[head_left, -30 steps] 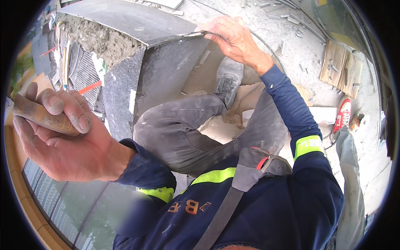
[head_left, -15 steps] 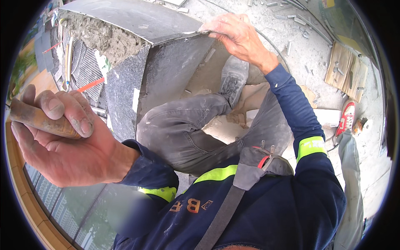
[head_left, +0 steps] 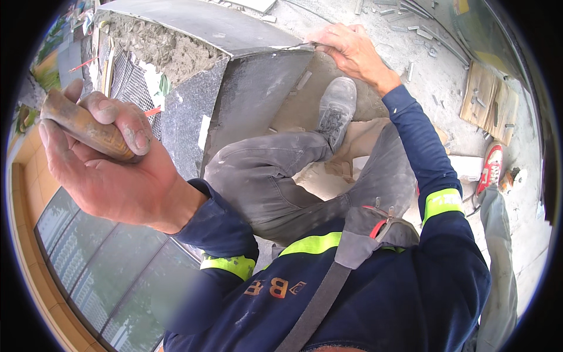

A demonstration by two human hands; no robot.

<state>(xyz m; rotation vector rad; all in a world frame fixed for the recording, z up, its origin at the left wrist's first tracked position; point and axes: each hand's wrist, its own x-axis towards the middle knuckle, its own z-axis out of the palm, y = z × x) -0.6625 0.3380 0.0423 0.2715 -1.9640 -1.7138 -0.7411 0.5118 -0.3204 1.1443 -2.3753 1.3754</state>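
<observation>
My left hand (head_left: 126, 182) is raised at the left, its fingers closed round a worn brown wooden handle (head_left: 88, 130); the tool's head does not show, so I cannot tell its kind. Farther off, my right hand (head_left: 355, 56) pinches the far corner of a grey stone slab (head_left: 258, 88), thumb on one side and fingers over the edge. That slab stands on edge, meeting a second flat grey slab (head_left: 205, 23) and a speckled stone panel (head_left: 190, 111). Wet grey mortar (head_left: 158, 47) fills the space behind them.
Wire mesh (head_left: 130, 76) lies beyond the speckled panel. Wood boards (head_left: 489, 102) and scattered offcuts (head_left: 423, 34) lie on the dusty floor at the right. Another person's red shoe (head_left: 491, 167) and grey trouser leg are close on my right. Glass panes (head_left: 105, 252) lie at the lower left.
The view has shifted, so most of the scene sits slightly farther right. My left hand has risen a little with the handle tilted more steeply. My right hand keeps hold of the slab's corner.
</observation>
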